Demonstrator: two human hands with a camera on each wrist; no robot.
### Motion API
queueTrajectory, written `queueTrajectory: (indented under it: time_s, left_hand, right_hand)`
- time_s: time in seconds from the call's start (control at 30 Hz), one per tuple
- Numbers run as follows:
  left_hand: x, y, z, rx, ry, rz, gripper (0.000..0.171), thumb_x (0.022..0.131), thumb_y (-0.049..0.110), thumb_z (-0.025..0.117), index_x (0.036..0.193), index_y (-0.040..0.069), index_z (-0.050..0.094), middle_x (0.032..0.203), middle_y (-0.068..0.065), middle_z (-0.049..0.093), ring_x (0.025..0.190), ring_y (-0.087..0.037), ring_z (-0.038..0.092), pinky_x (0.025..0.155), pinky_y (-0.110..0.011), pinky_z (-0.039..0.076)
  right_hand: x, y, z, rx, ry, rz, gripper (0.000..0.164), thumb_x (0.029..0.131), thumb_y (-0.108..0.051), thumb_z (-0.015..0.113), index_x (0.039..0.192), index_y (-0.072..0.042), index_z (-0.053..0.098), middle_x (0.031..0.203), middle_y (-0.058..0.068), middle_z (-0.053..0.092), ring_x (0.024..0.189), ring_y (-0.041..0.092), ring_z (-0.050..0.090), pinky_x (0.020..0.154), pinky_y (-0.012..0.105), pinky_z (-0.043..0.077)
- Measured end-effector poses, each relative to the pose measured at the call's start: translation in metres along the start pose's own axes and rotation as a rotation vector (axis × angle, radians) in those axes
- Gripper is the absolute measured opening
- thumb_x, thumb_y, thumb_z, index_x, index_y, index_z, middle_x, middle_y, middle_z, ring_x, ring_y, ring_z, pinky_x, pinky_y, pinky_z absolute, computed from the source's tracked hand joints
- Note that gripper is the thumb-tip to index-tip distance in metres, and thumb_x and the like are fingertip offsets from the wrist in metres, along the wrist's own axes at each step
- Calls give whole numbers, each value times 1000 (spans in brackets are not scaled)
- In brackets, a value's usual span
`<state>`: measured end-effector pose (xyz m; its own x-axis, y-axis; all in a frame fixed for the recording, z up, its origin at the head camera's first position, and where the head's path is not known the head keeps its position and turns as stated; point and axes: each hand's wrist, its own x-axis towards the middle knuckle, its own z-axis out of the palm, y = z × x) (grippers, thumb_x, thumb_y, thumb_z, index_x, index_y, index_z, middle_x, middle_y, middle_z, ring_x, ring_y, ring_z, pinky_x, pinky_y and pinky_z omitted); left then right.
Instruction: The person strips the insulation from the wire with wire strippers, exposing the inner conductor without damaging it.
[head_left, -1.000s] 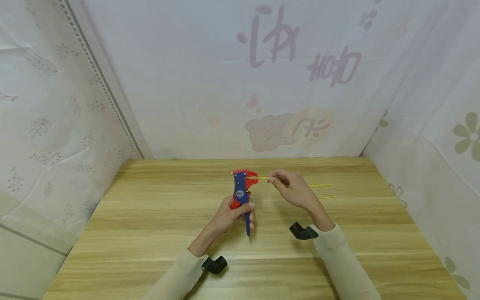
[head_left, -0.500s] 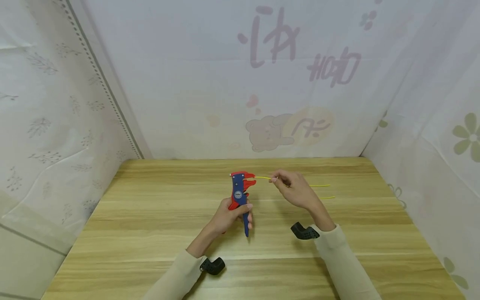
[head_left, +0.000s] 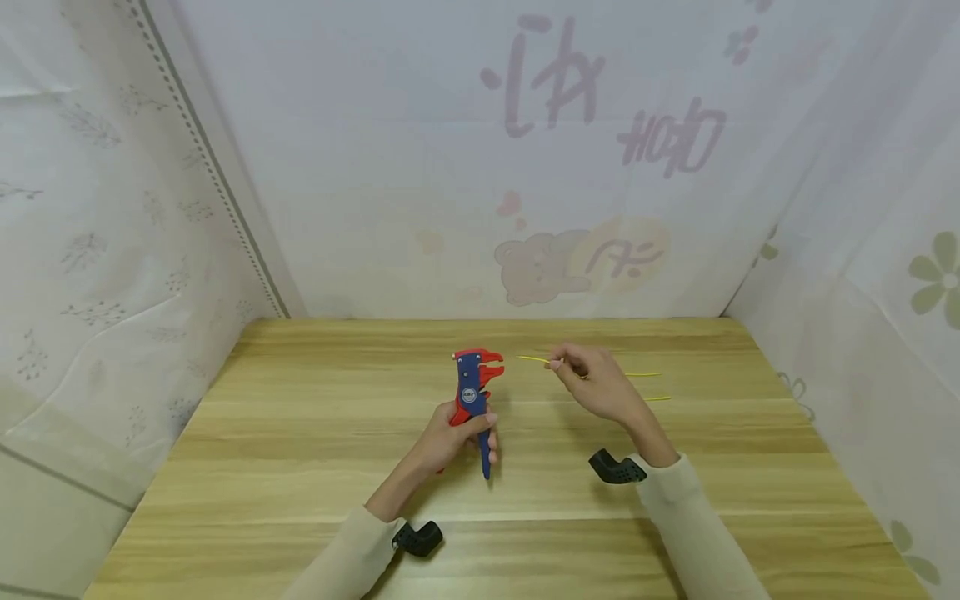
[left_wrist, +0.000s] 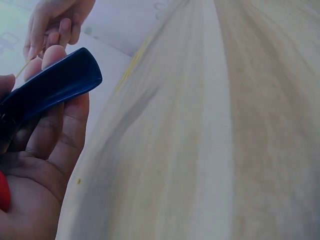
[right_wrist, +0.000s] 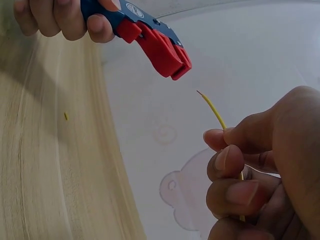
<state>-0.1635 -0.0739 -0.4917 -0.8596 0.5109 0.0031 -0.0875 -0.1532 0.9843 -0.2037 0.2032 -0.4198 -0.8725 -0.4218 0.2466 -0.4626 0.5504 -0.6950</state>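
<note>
Wood tabletop point(head_left: 247, 450), printed cloth point(head_left: 375, 183) behind. Left hand point(head_left: 444, 437) holds wire stripper point(head_left: 468, 383), fingers curled round it; right hand point(head_left: 600, 385) pinches yellow wire point(right_wrist: 215, 111) between fingers, tip just apart from stripper.

A yellow wire point(right_wrist: 214, 109), apparently bare-tipped, points toward the red-blue stripper point(head_left: 469, 379).

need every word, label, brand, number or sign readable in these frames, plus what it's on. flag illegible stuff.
"HO": apparent start of the smaller lettering on the backdrop; rest unclear.
Large strokes on the backdrop: stylised, not readable.
Strokes in the yellow patch beside the bear: no readable word.
Round badge on the red-and-blue hand tool: marks too small and blurred.
Numbers: none legible.
</note>
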Motion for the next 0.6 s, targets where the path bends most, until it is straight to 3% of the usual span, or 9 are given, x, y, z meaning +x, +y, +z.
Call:
queueTrajectory:
  time_s: [0.33,0.6]
  left_hand:
    - [-4,-7,-5,-97,-8,-50,29,102,21,64,112,-3,51,78,-5,70,68,-20,75,70,-36,64]
    - [-6,-12,-7,-124,-28,-48,24,102,22,64,113,4,53,79,-3,72,69,-19,75,71,-35,64]
  right_hand:
    - [-7,9,-1,-14,-11,31,16,107,-21,55,107,-15,70,71,-1,56,55,6,43,52,24,37]
    - [-16,22,-5,-41,-9,44,16,107,-21,56,106,-13,70,75,4,60,57,6,45,55,24,39]
